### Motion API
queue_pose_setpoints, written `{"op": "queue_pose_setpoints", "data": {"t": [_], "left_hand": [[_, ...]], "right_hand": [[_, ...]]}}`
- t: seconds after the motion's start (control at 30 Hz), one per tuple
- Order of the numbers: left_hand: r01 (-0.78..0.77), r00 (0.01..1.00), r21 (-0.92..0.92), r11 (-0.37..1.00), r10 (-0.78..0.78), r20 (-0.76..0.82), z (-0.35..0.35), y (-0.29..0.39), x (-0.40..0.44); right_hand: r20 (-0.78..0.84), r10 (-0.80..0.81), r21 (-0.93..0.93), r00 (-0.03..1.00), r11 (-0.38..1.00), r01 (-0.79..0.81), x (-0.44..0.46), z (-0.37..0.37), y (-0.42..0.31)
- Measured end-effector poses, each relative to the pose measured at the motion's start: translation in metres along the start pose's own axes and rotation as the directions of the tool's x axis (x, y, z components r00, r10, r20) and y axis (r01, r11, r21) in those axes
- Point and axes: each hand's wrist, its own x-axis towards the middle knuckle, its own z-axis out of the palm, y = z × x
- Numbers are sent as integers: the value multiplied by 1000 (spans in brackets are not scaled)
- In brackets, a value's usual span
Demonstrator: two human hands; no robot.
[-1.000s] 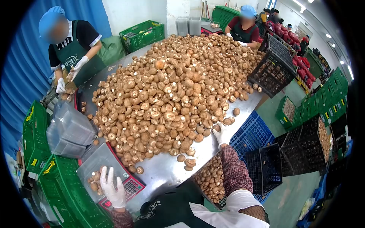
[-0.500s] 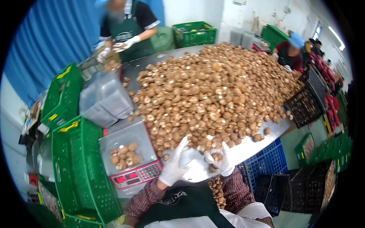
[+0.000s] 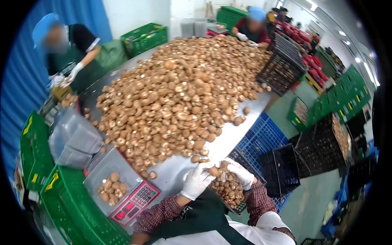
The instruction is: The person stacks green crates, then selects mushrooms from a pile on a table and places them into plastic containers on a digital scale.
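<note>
Both my hands wear white gloves and are close together at the near edge of the table, above a crate of brown mushrooms. My left hand has its fingers closed around a brown mushroom. Just beside it, my right hand curls over another mushroom, its fingertips partly hidden. A large heap of mushrooms covers much of the metal table. A few loose mushrooms lie just beyond my fingers.
On the left, a red scale carries a grey tray of mushrooms, next to green crates and clear plastic bins. Blue and black crates stand to the right. Two co-workers are across the table.
The view has swung to the right. My left hand, spread before at the heap's edge, has come over beside the right one and closed. Both hands are now above the crate.
</note>
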Motion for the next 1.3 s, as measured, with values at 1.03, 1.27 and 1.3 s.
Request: {"op": "queue_pose_setpoints", "data": {"t": [1.03, 1.27, 1.3], "left_hand": [[205, 977, -9, 979, -204, 66, -15, -32, -3], [-40, 992, 247, 968, 68, -108, -33, 28, 32], [-99, 981, 306, 947, 144, -128, -38, 31, 32]], "right_hand": [[-316, -248, 801, 916, 449, 397, 143, -174, 16], [7, -249, 167, 968, 955, 245, 107, -34, -3], [62, -246, -65, 967, 966, 250, 111, -19, 5]]}}
